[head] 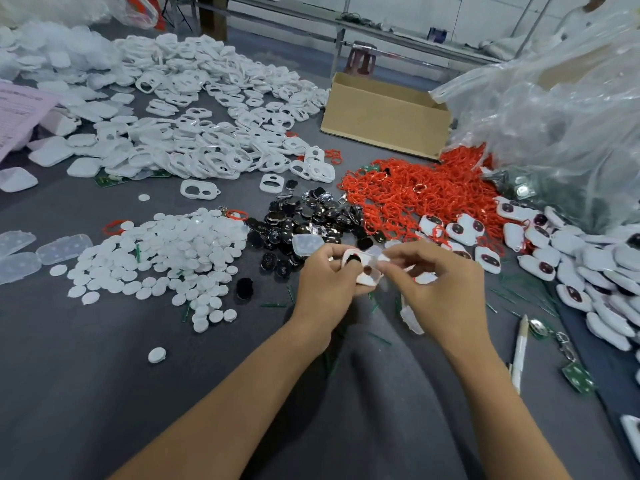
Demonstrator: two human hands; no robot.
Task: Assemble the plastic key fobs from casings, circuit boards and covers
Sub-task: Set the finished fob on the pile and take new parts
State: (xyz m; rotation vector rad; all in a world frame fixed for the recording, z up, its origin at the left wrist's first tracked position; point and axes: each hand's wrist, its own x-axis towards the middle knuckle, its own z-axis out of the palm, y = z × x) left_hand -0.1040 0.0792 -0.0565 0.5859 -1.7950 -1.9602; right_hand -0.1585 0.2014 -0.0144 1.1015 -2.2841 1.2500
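Even diffuse overhead light, soft shadows, glare on plastic bag (554, 109), wide-angle edge warp, slight blur

You held one white casing (366, 277) in your left hand (325, 284), dark windows facing you, while your right hand (441, 282) pinched a clear cover (375, 252) at its top. On the tabletop (104, 375) lay heaps of open-frame casings (207, 147), round white covers (173, 251) and, at right, finished fobs (571, 271); a green circuit board (577, 377) lay nearer you.

a grey cloth-covered table (104, 393) fronts a metal-framed bench (381, 32) along a pale wall (415, 8).
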